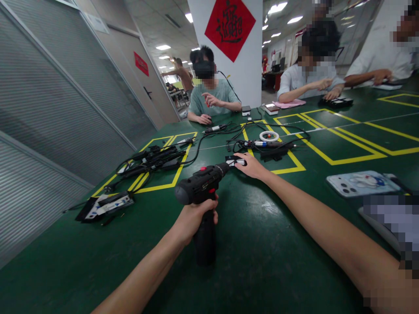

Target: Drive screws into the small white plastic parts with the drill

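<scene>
My left hand (195, 216) is wrapped round the grip of a black cordless drill (200, 192) with a red button on top, its nose pointing away to the right. My right hand (251, 165) reaches out past the drill's nose and presses on a small black part with a white label (234, 162) lying on the green table (255, 244). The drill's tip sits right against that part. The fingers of my right hand are curled over the part's far end.
Black power adapters and cables (153, 159) lie at the left in yellow-taped boxes, more labelled parts (108, 206) near the left edge. A white tape ring (269, 136) and tools sit behind. A phone (362, 183) lies at right. Three people sit at the far side.
</scene>
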`<move>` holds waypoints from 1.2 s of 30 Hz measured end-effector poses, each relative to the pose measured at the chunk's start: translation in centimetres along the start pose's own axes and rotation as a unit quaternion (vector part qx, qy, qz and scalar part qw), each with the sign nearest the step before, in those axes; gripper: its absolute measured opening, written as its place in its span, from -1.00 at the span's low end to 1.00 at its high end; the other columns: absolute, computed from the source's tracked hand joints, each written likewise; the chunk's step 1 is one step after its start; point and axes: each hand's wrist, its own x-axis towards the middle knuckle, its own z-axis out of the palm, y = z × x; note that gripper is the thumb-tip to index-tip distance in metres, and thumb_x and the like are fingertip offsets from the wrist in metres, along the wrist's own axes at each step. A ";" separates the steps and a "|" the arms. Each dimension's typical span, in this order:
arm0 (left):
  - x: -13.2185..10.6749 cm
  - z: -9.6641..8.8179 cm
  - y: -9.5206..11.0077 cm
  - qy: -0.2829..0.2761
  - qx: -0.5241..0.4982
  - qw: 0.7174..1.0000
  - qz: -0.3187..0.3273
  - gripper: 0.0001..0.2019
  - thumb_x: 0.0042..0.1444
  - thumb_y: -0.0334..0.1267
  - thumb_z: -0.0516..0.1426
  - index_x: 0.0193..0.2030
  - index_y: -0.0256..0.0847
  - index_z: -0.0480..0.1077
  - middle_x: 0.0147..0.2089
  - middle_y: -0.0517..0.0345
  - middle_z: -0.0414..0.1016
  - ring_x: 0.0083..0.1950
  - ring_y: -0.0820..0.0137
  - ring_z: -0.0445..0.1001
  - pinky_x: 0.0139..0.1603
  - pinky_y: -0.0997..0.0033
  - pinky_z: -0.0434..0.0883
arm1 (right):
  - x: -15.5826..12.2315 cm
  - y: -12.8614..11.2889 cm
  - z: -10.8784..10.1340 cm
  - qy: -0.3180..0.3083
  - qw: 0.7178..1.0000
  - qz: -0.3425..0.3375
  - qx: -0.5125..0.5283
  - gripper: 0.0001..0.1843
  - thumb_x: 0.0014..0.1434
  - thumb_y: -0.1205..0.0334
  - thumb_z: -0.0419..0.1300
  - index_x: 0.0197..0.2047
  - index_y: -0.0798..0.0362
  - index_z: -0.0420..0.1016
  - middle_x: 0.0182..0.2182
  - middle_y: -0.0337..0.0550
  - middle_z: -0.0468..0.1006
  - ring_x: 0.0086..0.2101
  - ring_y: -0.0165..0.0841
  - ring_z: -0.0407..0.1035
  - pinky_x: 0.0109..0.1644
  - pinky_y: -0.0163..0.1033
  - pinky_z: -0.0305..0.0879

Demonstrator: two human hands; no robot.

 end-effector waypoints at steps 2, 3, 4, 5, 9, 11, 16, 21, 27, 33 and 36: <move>0.0 0.0 0.0 0.002 -0.001 1.000 0.000 -0.76 0.05 -0.23 0.20 -0.15 -0.26 0.38 -0.40 0.20 0.43 -0.52 0.44 0.40 -0.41 0.41 0.29 | 0.0 0.1 0.1 0.002 1.000 -0.002 0.001 -0.46 0.23 0.11 0.19 0.27 -0.04 0.36 0.04 -0.02 0.43 0.01 -0.22 0.37 0.19 -0.10 0.25; 0.0 0.0 0.0 0.004 -0.001 1.000 -0.001 -0.76 0.05 -0.23 0.20 -0.15 -0.26 0.38 -0.39 0.20 0.43 -0.52 0.44 0.40 -0.41 0.41 0.29 | 0.0 0.1 0.1 0.004 1.000 -0.002 0.001 -0.46 0.23 0.11 0.19 0.27 -0.04 0.36 0.05 -0.02 0.44 0.01 -0.21 0.37 0.19 -0.10 0.25; 0.0 0.0 -0.1 0.005 -0.002 1.000 -0.001 -0.76 0.05 -0.23 0.20 -0.15 -0.27 0.38 -0.38 0.20 0.43 -0.52 0.45 0.40 -0.41 0.41 0.29 | 0.0 0.1 0.2 0.005 1.000 -0.004 0.000 -0.45 0.22 0.12 0.20 0.27 -0.04 0.36 0.05 -0.03 0.44 0.01 -0.21 0.36 0.19 -0.10 0.25; 0.0 0.0 -0.1 0.006 -0.003 1.000 -0.001 -0.76 0.04 -0.23 0.21 -0.15 -0.27 0.39 -0.37 0.19 0.43 -0.52 0.45 0.40 -0.41 0.41 0.29 | 0.0 0.2 0.2 0.007 1.000 -0.004 0.000 -0.45 0.22 0.12 0.20 0.27 -0.04 0.36 0.05 -0.03 0.44 0.01 -0.21 0.36 0.19 -0.09 0.25; 0.0 0.1 0.0 0.012 -0.004 1.000 -0.001 -0.74 0.04 -0.23 0.21 -0.14 -0.29 0.40 -0.34 0.19 0.42 -0.52 0.45 0.41 -0.42 0.41 0.29 | 0.0 0.1 0.2 0.006 1.000 -0.004 0.001 -0.45 0.21 0.12 0.20 0.27 -0.03 0.36 0.04 -0.03 0.44 0.01 -0.22 0.37 0.19 -0.09 0.26; -0.1 0.2 0.1 0.012 -0.005 1.000 0.006 -0.72 0.04 -0.23 0.21 -0.12 -0.29 0.39 -0.32 0.19 0.41 -0.52 0.45 0.41 -0.43 0.41 0.30 | 0.0 0.1 0.1 0.006 1.000 -0.005 0.004 -0.45 0.21 0.13 0.20 0.27 -0.02 0.36 0.04 -0.03 0.44 0.02 -0.23 0.37 0.20 -0.10 0.25; -0.4 0.4 0.5 -0.001 0.000 1.000 0.029 -0.74 0.07 -0.26 0.17 -0.10 -0.30 0.37 -0.22 0.11 0.46 -0.51 0.45 0.42 -0.41 0.39 0.33 | 0.0 0.0 0.0 0.003 1.000 -0.007 0.003 -0.45 0.22 0.13 0.20 0.27 -0.03 0.36 0.05 -0.04 0.44 0.02 -0.24 0.37 0.20 -0.11 0.25; -0.6 0.6 0.7 0.001 0.003 1.000 0.031 -0.75 0.07 -0.27 0.15 -0.11 -0.30 0.37 -0.21 0.07 0.49 -0.52 0.45 0.41 -0.42 0.39 0.32 | 0.0 0.1 0.0 0.003 1.000 -0.002 0.005 -0.46 0.23 0.11 0.19 0.27 -0.05 0.36 0.06 -0.05 0.43 0.01 -0.24 0.37 0.20 -0.10 0.25; -0.9 0.7 0.9 -0.010 0.027 0.998 0.055 -0.78 0.08 -0.28 0.15 -0.11 -0.26 0.37 -0.20 0.10 0.49 -0.52 0.43 0.42 -0.39 0.35 0.34 | 0.0 0.0 0.0 -0.001 1.000 0.009 0.002 -0.45 0.23 0.09 0.18 0.28 -0.06 0.35 0.05 -0.05 0.43 -0.01 -0.23 0.37 0.18 -0.10 0.26; -1.2 0.3 0.4 -0.002 0.065 0.996 0.068 -0.84 0.15 -0.22 0.13 -0.17 -0.22 0.39 -0.24 0.17 0.46 -0.49 0.44 0.41 -0.38 0.37 0.32 | 0.1 -0.2 -0.1 -0.008 1.000 0.011 -0.004 -0.45 0.23 0.09 0.18 0.27 -0.03 0.36 0.02 -0.01 0.42 -0.03 -0.22 0.37 0.16 -0.10 0.26; -1.4 0.2 0.3 -0.003 0.065 0.996 0.068 -0.84 0.15 -0.21 0.13 -0.16 -0.20 0.38 -0.25 0.19 0.45 -0.49 0.43 0.42 -0.37 0.36 0.33 | 0.1 -0.1 -0.1 -0.009 1.000 0.004 -0.014 -0.44 0.22 0.09 0.19 0.27 -0.03 0.35 0.02 -0.01 0.41 0.00 -0.21 0.35 0.19 -0.09 0.24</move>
